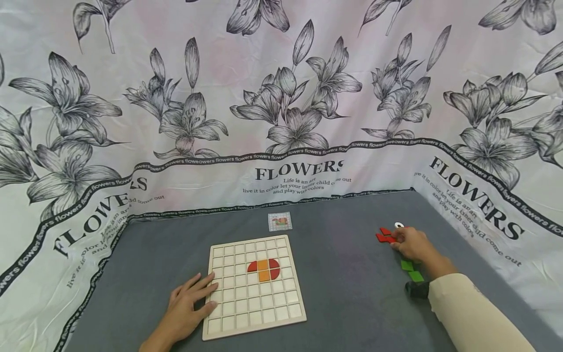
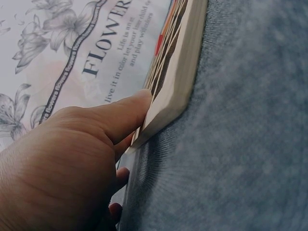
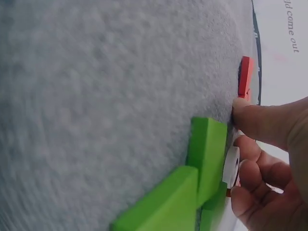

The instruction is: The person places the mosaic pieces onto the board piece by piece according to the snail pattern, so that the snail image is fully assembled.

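Now | left hand spread, touching grid board | right hand by red pieces, grip unclear

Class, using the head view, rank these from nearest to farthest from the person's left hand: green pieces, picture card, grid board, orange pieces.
1. Grid board: touching the left hand, on its right.
2. Orange pieces: on the grid board, up and to the right.
3. Picture card: beyond the grid board's far edge.
4. Green pieces: well over on the right.
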The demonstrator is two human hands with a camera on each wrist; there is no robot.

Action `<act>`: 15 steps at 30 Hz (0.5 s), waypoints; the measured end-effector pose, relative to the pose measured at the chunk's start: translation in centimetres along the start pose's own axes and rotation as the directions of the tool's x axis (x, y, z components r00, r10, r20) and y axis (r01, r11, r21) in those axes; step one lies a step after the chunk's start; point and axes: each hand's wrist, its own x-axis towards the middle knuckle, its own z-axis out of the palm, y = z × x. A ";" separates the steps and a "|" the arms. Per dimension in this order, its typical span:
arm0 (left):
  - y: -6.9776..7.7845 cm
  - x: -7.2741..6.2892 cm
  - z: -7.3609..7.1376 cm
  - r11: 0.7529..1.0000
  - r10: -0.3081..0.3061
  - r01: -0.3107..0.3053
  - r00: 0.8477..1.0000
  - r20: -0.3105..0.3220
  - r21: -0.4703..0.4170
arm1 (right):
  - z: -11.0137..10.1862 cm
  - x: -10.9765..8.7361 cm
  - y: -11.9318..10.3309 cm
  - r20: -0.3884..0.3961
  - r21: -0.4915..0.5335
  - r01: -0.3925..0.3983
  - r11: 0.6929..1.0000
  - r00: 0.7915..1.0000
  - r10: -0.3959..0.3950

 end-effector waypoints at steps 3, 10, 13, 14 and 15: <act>-0.1 0.0 0.1 1.000 -0.003 0.003 1.000 0.000 0.000 | -0.1 0.2 0.0 0.021 -0.025 0.020 0.999 1.000 -0.020; -0.3 0.1 0.2 1.000 -0.018 0.018 1.000 0.016 -0.005 | -0.5 -0.9 -0.7 -0.054 -0.006 0.024 1.000 0.998 -0.024; -0.4 0.1 0.3 1.000 -0.019 0.019 1.000 0.015 0.001 | -0.8 -1.5 -1.5 -0.108 0.023 0.012 1.000 0.994 -0.009; -0.5 0.1 0.3 1.000 -0.019 0.019 1.000 0.014 -0.003 | -0.9 -1.7 -1.9 -0.128 0.024 0.020 0.999 0.992 -0.017; -0.5 0.1 0.3 1.000 -0.016 0.016 1.000 0.011 -0.004 | -1.0 -1.9 -2.3 -0.151 0.034 0.029 0.999 0.988 -0.023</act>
